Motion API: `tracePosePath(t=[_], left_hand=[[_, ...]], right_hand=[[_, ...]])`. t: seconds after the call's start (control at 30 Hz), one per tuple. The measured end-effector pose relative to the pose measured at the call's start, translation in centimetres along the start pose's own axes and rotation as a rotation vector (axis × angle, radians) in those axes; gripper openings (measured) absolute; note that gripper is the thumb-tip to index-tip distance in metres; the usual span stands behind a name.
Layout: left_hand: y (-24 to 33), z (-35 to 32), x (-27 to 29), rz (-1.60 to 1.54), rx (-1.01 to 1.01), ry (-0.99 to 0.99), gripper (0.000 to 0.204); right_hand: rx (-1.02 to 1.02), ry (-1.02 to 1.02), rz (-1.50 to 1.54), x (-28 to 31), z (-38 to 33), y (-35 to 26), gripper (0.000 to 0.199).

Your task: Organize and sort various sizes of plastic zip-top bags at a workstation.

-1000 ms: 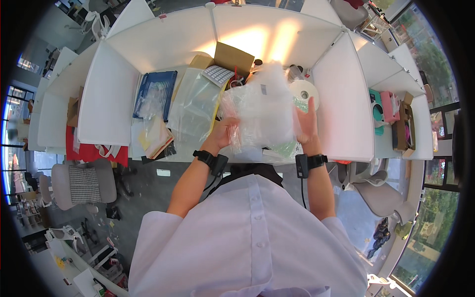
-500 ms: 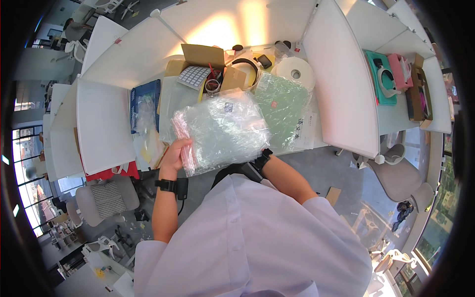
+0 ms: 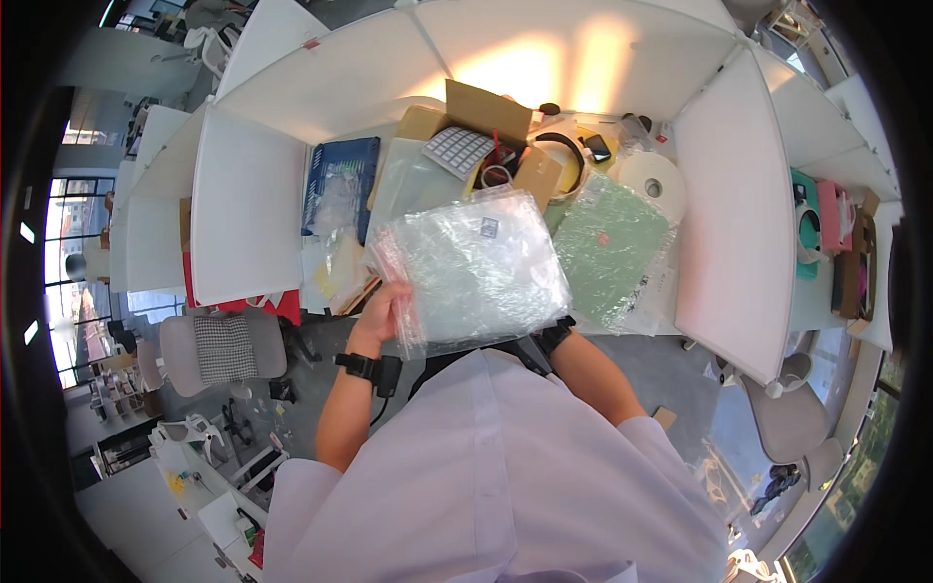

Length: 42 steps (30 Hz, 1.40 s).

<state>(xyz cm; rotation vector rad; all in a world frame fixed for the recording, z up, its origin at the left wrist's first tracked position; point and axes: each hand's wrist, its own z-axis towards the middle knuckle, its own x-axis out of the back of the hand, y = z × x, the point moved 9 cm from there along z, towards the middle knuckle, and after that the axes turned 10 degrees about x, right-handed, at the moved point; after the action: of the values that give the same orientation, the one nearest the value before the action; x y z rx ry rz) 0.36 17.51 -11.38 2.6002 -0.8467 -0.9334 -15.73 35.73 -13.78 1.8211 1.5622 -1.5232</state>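
The left hand [image 3: 382, 313] grips the left edge of a stack of clear plastic bags [image 3: 471, 270], held at centre frame. Half a second ago the stack sat lower and further left; the green sheet [image 3: 607, 245] right of it now shows more. The right hand is hidden behind the bags, so its grip cannot be told.

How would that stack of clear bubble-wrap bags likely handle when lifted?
The bubble-wrap bags probably feel light and floppy: they are thin air-filled film, held up by the left hand at one edge. Their glossy layers fan apart there, so they could slide against each other.
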Motion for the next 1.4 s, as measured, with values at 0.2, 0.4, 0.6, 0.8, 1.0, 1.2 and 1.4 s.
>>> tracePosePath(t=[0.2,0.4,0.6,0.8,1.0,1.2,1.4], left_hand=[[1.9,0.6,-0.6,-0.04,0.07,-0.062,0.037],[7.4,2.0,6.2,-0.004,0.008,-0.206,0.048],[13.4,1.4,10.1,0.095,0.029,-0.195,0.04],[17.4,3.5,13.7,0.248,0.058,-0.201,0.032],[18.3,7.5,13.3,0.445,0.019,-0.173,0.043],[20.1,9.6,14.8,0.517,-0.263,-0.011,0.055],[19.3,10.8,15.1,0.445,0.03,-0.097,0.054]], right_hand=[[0.046,0.055,0.007,-1.7,2.1,3.3,0.063],[0.121,0.122,0.033,-5.6,5.9,8.1,0.062],[0.21,0.197,0.055,-8.6,8.4,9.8,0.061],[0.275,0.223,0.098,-9.5,10.8,6.9,0.06],[0.01,0.408,-0.538,-2.0,12.5,8.7,0.042],[0.154,0.414,-0.625,-1.6,12.9,7.8,0.043],[0.171,0.396,-0.7,-1.5,13.3,7.6,0.044]])
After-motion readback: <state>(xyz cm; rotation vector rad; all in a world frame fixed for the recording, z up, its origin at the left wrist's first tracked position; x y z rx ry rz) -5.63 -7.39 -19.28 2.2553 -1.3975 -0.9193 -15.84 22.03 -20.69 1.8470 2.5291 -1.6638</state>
